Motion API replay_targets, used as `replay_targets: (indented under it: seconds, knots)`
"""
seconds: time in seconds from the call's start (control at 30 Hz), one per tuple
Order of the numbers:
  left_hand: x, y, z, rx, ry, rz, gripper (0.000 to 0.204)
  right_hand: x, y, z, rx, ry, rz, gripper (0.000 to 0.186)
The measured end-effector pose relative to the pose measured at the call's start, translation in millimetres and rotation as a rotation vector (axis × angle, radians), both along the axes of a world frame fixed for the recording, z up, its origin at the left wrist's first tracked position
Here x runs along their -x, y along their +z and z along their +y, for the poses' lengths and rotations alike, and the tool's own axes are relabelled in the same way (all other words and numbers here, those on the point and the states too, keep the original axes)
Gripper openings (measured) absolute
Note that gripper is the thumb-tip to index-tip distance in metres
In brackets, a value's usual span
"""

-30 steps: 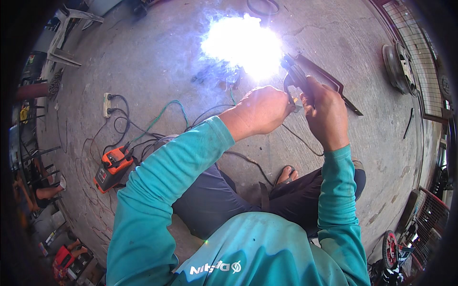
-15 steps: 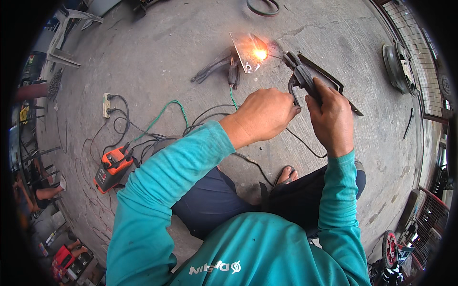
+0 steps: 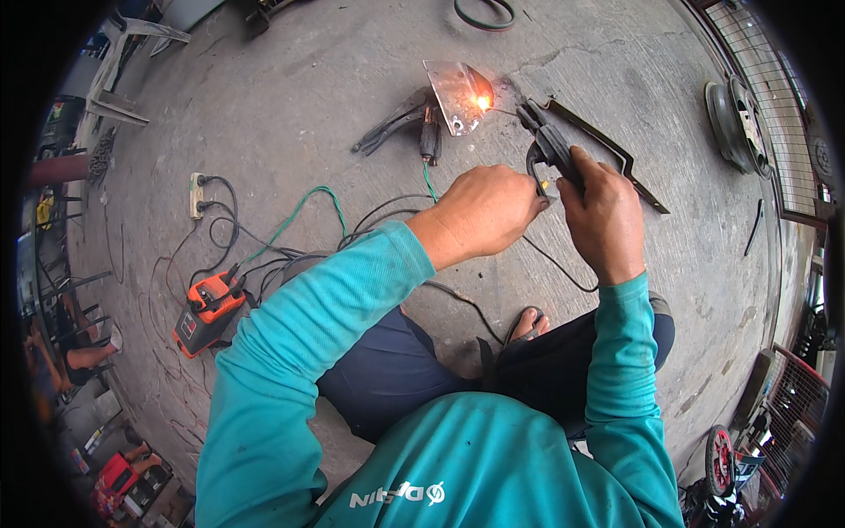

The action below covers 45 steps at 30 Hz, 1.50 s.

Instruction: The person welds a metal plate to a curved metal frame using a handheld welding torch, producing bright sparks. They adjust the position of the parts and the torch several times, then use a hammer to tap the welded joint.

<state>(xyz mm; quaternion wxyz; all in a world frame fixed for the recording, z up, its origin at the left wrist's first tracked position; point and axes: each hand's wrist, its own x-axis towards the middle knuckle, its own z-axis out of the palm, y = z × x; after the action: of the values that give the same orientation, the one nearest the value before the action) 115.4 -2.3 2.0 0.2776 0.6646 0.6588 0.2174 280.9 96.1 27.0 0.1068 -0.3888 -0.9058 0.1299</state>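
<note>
My right hand grips the black electrode holder, whose thin rod reaches leftward to a metal plate with an orange glowing spot. My left hand is closed beside it, its fingertips at the holder's black cable; what is inside the fingers is partly hidden. The plate leans over a dark clamp with a green wire. A bent black steel piece lies just right of the holder.
An orange-and-black welding machine and power strip sit left among cables. Wheel rims and mesh frames line the right. A white chair stands upper left; another person's bare leg shows at the left edge. A ring lies ahead.
The bright white arc and smoke from a second ago are gone, revealing the plate and clamp, with only an orange glow left. Both hands have shifted only slightly.
</note>
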Motion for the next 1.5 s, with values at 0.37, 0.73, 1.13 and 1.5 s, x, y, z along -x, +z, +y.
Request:
replay_targets:
  seconds: [0.37, 0.73, 1.13, 1.5]
  knots:
    - [1.2, -31.3, -0.9, -0.278, -0.016, 0.017, 0.036, -3.9, -1.2, 4.3, 0.12, 0.074, 0.09, 0.037]
    - [0.5, -25.3, 2.2, -0.113, 0.014, -0.038, 0.04, -1.9, -0.9, 3.5, 0.125, 0.061, 0.104, 0.038]
    - [2.7, -34.6, 1.4, -0.284, -0.028, 0.023, 0.035, -3.6, -4.3, 3.4, 0.12, 0.08, 0.135, 0.041]
    - [3.0, -37.2, 2.6, -0.263, -0.015, -0.025, 0.037, 0.3, -3.1, 3.8, 0.178, 0.019, 0.085, 0.044]
